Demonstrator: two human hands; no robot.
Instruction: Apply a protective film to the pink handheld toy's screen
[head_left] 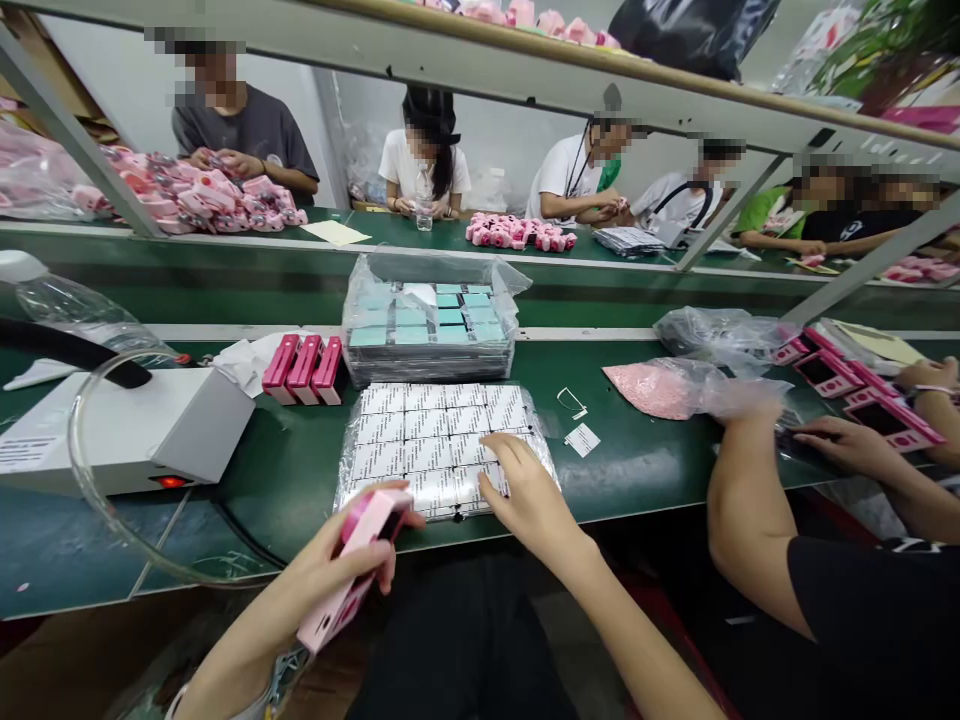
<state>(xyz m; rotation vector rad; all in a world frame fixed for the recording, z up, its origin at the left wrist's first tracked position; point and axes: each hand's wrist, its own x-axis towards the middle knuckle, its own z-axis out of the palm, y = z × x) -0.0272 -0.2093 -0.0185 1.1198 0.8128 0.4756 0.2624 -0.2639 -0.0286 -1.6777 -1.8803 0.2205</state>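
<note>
My left hand [352,570] is wrapped round a pink plastic device casing [341,590], held tilted in front of the bench edge. A dark opening shows near its top end. My right hand [529,490] hovers over or touches the lower right of a tray of white printed rectangles [427,425], its thumb and fingers apart. Whether the fingertips touch a piece, I cannot tell. Rows of these pieces lie in clear plastic. Behind the tray stands a plastic-wrapped stack of trays with light-blue pieces [424,330]. Three pink casings [304,370] stand upright to its left.
A grey-white machine [127,430] with a lit red switch and clear hose [79,470] sits left. A small white label [582,439] and a bag of pink bits [652,388] lie right. A co-worker's arm [750,490] reaches in nearby. Metal shelf posts [877,260] cross the bench.
</note>
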